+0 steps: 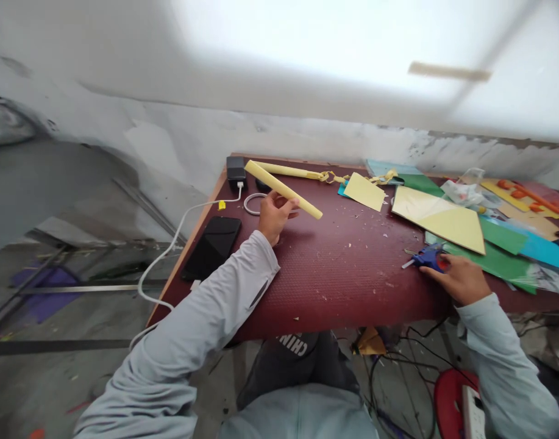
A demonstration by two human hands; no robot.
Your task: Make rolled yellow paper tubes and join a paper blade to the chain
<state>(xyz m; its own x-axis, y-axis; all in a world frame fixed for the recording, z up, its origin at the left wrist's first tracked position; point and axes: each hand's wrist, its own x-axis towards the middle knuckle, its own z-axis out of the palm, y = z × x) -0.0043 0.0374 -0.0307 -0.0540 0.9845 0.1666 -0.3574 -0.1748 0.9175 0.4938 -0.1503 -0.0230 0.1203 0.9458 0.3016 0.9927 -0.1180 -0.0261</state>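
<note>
My left hand (pixel 275 214) grips a rolled yellow paper tube (pixel 286 190) around its middle, slanted above the table's left part. Its thumb and fingers are closed on the roll. At the right, my right hand (pixel 462 277) is closed on a small blue glue gun (pixel 428 257) lying at the table's surface. A whitish stick end juts from the left of the gun. Behind the held tube lies another yellow paper tube (pixel 288 170), with a yellow paper chain (pixel 336 177) at its right end. A yellow paper piece (pixel 365 191) rests beside the chain.
A black phone (pixel 213 247) and a black charger (pixel 236 169) with a white cable (pixel 188 216) lie on the left of the dark red table (pixel 334 280). Coloured sheets, a large yellow sheet (pixel 439 216) and plastic bags crowd the right. A power strip (pixel 473 413) is below.
</note>
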